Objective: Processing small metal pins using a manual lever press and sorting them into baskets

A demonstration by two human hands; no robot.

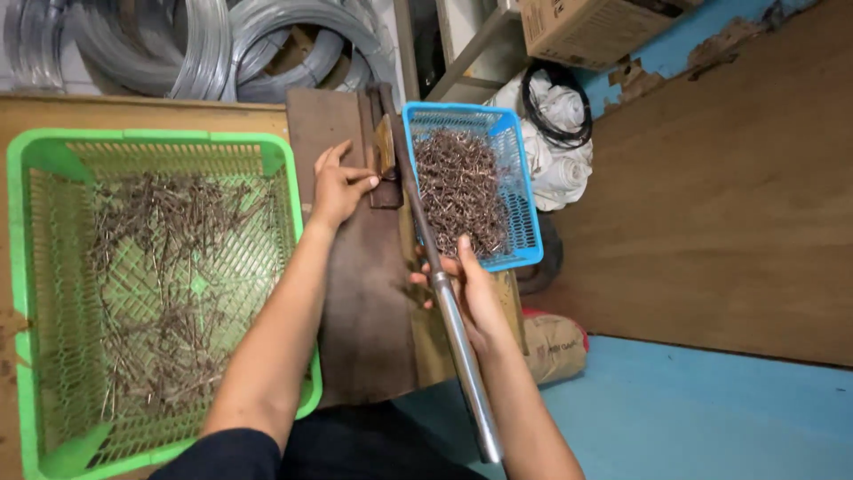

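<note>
My right hand (464, 286) grips the long metal lever handle (449, 307) of a bench cutter, about midway along the bar. My left hand (338, 188) rests on the dark metal base plate (360, 293), fingertips pinching something small at the cutter's blade block (385, 164); what it pinches is too small to tell. A blue plastic basket (524, 191) full of short cut metal pieces stands right of the lever. A large green plastic basket (53, 293) with scattered thin metal rods lies left of my left arm.
Coils of grey wire (204, 44) lean at the back. A cardboard box (586, 27) sits on a shelf at top right. White bundles with a black cable loop (555, 116) lie beside the blue basket. A wooden board (729, 196) and blue floor (693, 409) lie right.
</note>
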